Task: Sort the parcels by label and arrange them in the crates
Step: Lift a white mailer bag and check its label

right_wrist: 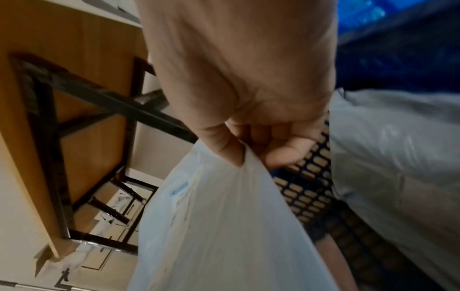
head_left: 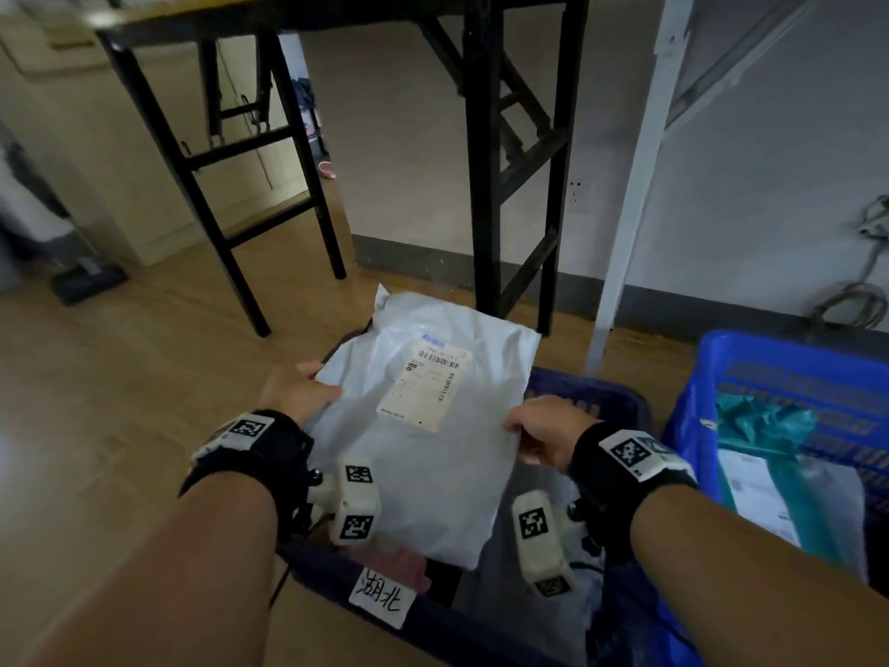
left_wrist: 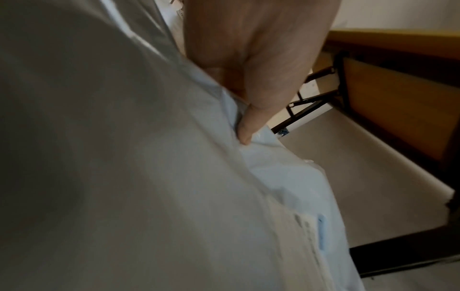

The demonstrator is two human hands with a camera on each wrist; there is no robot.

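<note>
Overhead, one desk [head_left: 336, 7] on black folding legs, wooden floor beneath. Two crates on the floor in front of the person.

Crate one: dark blue crate [head_left: 596, 392], nearest, directly below the hands. One white tag [head_left: 382, 596] with handwritten characters stuck on its near rim. Inside it, at least one pale plastic parcel [right_wrist: 398, 157] lying along the mesh wall, plus something pink and something black at the near end, too hidden to identify.

Crate two: bright blue crate [head_left: 769, 358], to the person's right, just beside the first. Holds one teal bag [head_left: 760, 421] and at least one flat parcel with a printed label [head_left: 755, 493] underneath it.

One white parcel [head_left: 433, 450], a soft plastic mailer, held up in the air over the dark blue crate, face up, tilted away from the person. One shipping label [head_left: 430, 385] on its upper face, barcode visible, text too small to read.

Two hands, one wrist camera strapped on each.

Left hand [head_left: 300, 389]: grip pinches the parcel's left edge, thumb [left_wrist: 248, 130] on top pressing into the plastic, fingers tucked under.

Right hand [head_left: 543, 433]: grip pinches the parcel's right edge, thumb and curled fingers [right_wrist: 278, 151] bunching the film between them.
</note>
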